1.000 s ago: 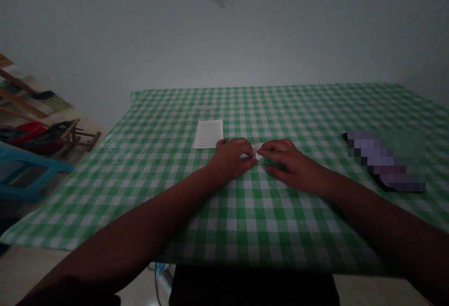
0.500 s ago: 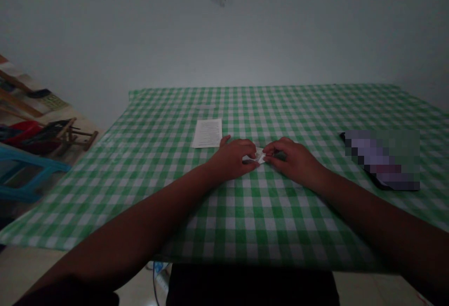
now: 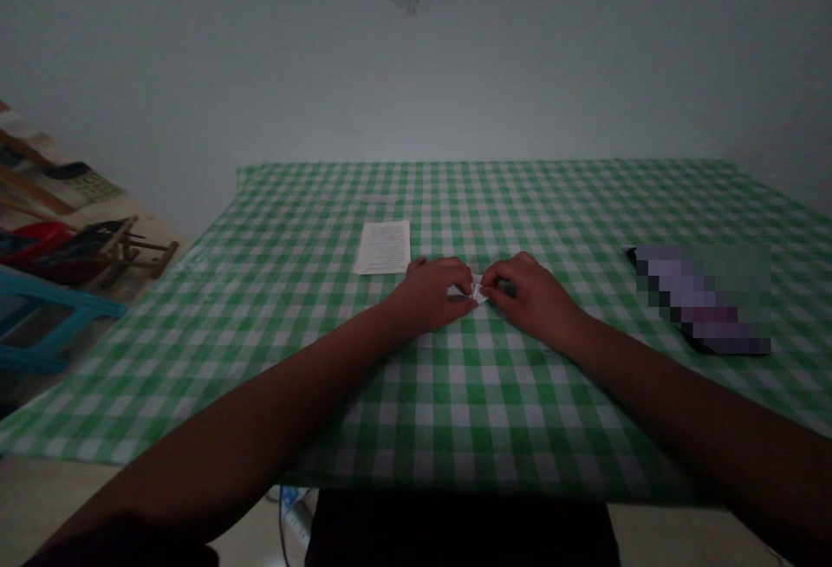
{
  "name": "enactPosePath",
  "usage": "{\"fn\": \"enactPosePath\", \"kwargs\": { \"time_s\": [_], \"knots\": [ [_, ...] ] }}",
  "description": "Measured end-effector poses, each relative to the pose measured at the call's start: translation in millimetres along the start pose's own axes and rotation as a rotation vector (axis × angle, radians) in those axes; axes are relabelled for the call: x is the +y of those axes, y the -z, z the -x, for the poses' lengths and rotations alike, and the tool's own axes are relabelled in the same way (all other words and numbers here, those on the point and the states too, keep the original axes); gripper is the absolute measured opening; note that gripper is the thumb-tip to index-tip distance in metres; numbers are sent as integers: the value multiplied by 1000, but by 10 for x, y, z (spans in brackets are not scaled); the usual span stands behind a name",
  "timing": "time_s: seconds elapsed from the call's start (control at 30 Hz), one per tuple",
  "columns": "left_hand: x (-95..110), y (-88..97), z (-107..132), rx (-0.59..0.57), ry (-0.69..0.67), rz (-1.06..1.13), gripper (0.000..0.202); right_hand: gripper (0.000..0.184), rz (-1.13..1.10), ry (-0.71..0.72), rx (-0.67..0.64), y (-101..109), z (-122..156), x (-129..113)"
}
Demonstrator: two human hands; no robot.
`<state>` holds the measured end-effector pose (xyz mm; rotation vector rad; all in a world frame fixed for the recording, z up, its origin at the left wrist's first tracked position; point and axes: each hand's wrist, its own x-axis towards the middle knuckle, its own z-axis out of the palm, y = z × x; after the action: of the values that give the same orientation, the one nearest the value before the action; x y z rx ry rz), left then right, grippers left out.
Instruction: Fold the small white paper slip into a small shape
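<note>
Atop a green gingham tablecloth [image 3: 455, 411], centre: one small folded white paper [image 3: 479, 292], pinched between the left hand [image 3: 430, 294] and the right hand [image 3: 529, 298], the fingertips of both closed on it from either side (the hands sit closer together than half a second ago, the paper more hidden). Just beyond the left hand: a printed sheet [image 3: 383, 247], lying flat. Far right: a dark flat object [image 3: 698, 298], pixelated past naming. Off the table's left edge: a blue plastic stool [image 3: 65, 311].
</note>
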<state>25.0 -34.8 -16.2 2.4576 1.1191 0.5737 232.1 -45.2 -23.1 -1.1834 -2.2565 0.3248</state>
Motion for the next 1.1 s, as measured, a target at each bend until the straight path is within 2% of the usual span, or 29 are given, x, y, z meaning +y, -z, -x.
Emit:
{"fn": "enactPosePath", "kwargs": {
  "time_s": [0.1,0.23,0.47,0.7,1.1],
  "knots": [
    [1,-7,8,4,-20,-30,9,5,55,19,14,-31,1,22],
    [20,-4,44,10,-17,-90,9,14,150,67,0,-42,0,42],
    [75,81,102,-33,45,-151,14,25,292,188,-188,113,91,-77],
    [43,85,112,-5,71,-162,16,47,389,197,-261,146,264,-234],
    [3,112,105,-3,64,-129,17,57,376,125,-301,83,273,-203]
  ]
}}
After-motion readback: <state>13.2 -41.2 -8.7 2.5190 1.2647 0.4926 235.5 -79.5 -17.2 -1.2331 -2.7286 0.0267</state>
